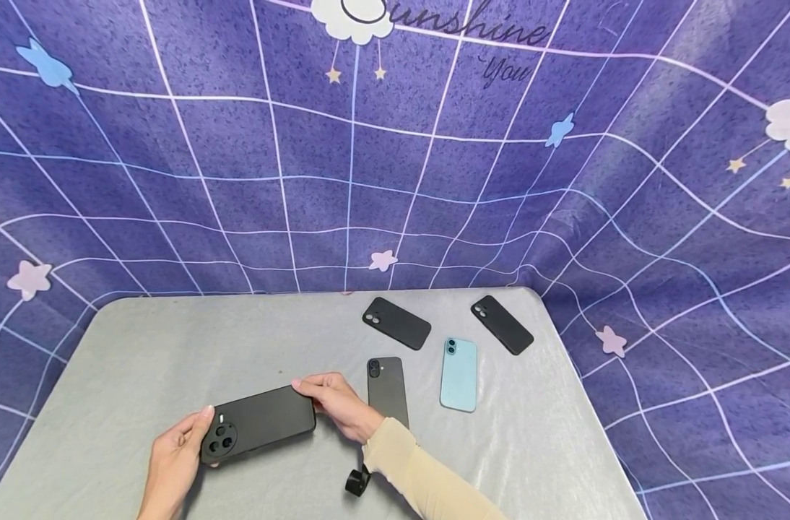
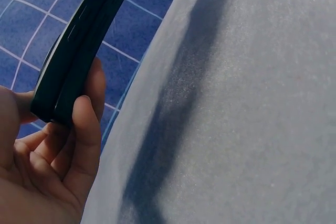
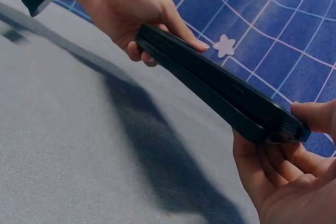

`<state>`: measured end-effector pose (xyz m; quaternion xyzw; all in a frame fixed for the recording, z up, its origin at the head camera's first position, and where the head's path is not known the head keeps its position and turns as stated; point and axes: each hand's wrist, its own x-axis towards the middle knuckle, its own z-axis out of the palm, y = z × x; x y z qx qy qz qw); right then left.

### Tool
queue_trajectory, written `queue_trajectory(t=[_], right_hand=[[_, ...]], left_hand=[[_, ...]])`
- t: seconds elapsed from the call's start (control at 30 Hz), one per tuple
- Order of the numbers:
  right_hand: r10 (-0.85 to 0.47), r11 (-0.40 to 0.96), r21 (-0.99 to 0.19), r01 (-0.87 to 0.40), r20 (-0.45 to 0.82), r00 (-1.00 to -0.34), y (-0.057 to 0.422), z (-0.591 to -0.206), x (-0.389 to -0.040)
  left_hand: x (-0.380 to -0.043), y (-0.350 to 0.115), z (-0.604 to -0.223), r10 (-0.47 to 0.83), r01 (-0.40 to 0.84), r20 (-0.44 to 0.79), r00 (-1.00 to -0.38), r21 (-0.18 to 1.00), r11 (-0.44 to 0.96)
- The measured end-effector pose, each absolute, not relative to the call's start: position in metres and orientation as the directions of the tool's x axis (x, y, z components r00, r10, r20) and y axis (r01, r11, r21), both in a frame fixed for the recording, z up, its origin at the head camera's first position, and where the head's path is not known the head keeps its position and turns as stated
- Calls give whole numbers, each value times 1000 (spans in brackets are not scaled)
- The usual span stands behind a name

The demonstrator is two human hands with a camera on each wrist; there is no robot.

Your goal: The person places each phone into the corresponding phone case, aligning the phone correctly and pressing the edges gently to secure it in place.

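Note:
Both hands hold a black phone [image 1: 265, 426] with a round camera block above the front left of the table. My left hand [image 1: 176, 451] grips its camera end, thumb on top and fingers underneath. At the opposite end, my right hand [image 1: 339, 404] pinches it, thumb over the upper face. From the side, the phone [image 3: 210, 85] shows two dark layers with a groove between them, and small port openings at the near end. In the right wrist view, the left hand [image 3: 128, 14] holds the far end and the right hand [image 3: 294, 177] the near end.
A dark grey phone [image 1: 386, 383] lies beside the right forearm, partly covered by it. Farther right lies a light blue phone [image 1: 458, 375]. Two black phone cases, one [image 1: 397, 323] at back centre and one [image 1: 502, 325] at back right, lie on the grey-covered table [image 1: 531, 448]. Purple curtains [image 1: 304, 159] surround it.

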<state>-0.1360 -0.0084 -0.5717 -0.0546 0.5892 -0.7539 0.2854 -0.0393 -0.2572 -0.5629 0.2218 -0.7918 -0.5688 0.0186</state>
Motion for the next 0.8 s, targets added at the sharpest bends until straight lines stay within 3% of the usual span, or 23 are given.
queue_trajectory(t=[0.53,0.8], right_hand=[[-445,-175,-918,356,-249,-860,-5,-575,-142],[-431,-175,-920,350,-247,-868,-3,-573,-144]], left_hand=[[-41,-261,-565,-261,-431,-382,-886,888,162],[-35,-264,-569,-179,-397,-376,-909,913,96]])
